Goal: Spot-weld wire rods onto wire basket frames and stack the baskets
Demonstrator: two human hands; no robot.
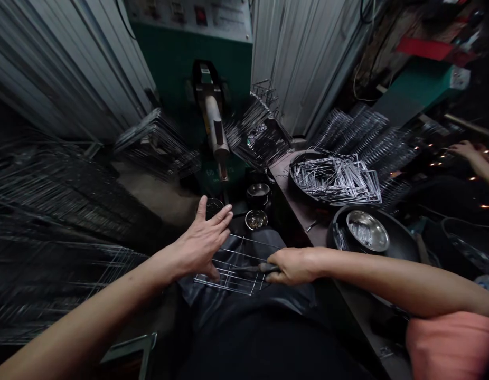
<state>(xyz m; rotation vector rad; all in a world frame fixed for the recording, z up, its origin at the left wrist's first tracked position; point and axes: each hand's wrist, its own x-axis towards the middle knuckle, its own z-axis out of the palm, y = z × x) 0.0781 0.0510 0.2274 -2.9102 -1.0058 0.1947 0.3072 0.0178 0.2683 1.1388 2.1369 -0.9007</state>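
Across the upper middle of the frame stands a green machine [189, 58] with a pale arm [216, 132] slanting down toward the centre. Stacks of wire grids [50, 179] fill the left side, blurred, and more lean at the upper right [359, 134]. Right of centre, a dark pan [295, 182] holds loose wire pieces [335, 179]; below it another dark pan [403, 248] carries a steel bowl [367, 230]. Two small metal cups [259, 191] sit just below the machine arm.

Lower centre, a wire grid [236, 269] lies flat on the person's dark-clad lap. Left hand [200, 243] is spread open, fingers straight, its palm over the grid's left edge and a fingertip touching the wire. Right hand [294, 266] is clenched around a dark tool handle [254, 268] that lies across the grid's right part. Far right edge, another person's hand [464, 149] rests near small lights.
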